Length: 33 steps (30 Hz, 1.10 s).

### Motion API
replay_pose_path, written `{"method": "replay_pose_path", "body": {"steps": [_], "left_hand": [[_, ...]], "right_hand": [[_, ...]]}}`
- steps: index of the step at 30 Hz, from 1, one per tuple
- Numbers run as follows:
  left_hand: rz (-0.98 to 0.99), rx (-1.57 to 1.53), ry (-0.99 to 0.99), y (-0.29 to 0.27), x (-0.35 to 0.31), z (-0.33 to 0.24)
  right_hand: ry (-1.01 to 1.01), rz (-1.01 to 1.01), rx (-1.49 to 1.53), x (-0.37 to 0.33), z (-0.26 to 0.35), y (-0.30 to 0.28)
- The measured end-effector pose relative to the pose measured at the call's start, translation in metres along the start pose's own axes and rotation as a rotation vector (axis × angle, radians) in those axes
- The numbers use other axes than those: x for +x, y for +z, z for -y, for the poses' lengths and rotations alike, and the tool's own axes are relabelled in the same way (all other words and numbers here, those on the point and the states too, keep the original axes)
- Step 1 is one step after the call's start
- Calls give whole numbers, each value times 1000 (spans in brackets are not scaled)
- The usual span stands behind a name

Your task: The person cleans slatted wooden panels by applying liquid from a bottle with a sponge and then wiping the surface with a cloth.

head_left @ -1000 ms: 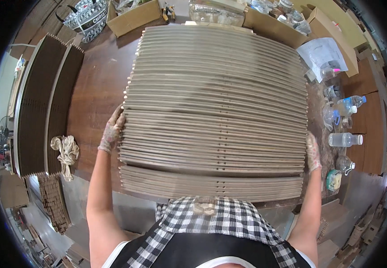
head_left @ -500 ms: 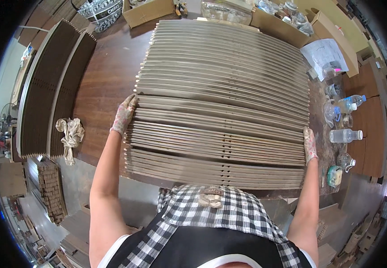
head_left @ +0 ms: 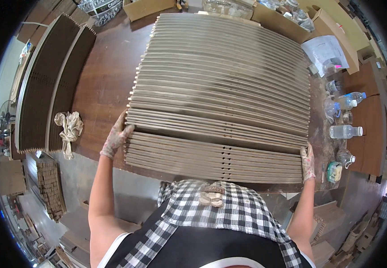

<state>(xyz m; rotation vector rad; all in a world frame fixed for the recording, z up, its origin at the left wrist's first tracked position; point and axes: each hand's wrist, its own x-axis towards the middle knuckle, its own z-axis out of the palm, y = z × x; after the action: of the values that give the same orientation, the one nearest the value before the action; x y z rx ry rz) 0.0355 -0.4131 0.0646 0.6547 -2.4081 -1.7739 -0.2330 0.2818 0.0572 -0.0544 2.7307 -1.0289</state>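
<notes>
Long grey-brown wooden slats (head_left: 220, 67) lie side by side across the table, with pale dowel pegs on their left ends. A narrower band of slats (head_left: 215, 126) lies on the near side of this set. Between it and the nearest group of slats (head_left: 180, 156), which has dark holes near its middle, runs a dark gap. In a patterned work glove, my left hand (head_left: 116, 138) closes on the left ends of the narrower band, thumb by the gap. At the opposite ends is my gloved right hand (head_left: 307, 161), its fingers partly hidden against the slats.
More dark slats (head_left: 41, 85) stand in two stacks at the left, beside a crumpled cloth (head_left: 70, 127). Along the right lie plastic bottles (head_left: 346, 131), a green-and-white tub (head_left: 334, 172) and a paper sheet (head_left: 325, 53). Cardboard boxes (head_left: 280, 27) line the far edge.
Both hands have moved nearer to me along the slat ends. The gap in the far set has closed, and a dark gap now separates the narrower band from the nearest group.
</notes>
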Motion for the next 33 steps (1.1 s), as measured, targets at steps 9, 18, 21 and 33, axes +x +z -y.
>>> {"method": "replay_pose_path", "body": {"steps": [9,18,21,33], "left_hand": [[-142,168,-68,12,21,-8],[-304,-168,-80,4,-70,30],[-482,151,21,45,-68,26],[-461,29,-138,40,-49,27]], "right_hand": [[56,-2,103,16,-11,-1],[40,-244,544,-60,-48,3],[68,-224,242,-52,-76,5],[315,-165,460,-30,-46,11]]}}
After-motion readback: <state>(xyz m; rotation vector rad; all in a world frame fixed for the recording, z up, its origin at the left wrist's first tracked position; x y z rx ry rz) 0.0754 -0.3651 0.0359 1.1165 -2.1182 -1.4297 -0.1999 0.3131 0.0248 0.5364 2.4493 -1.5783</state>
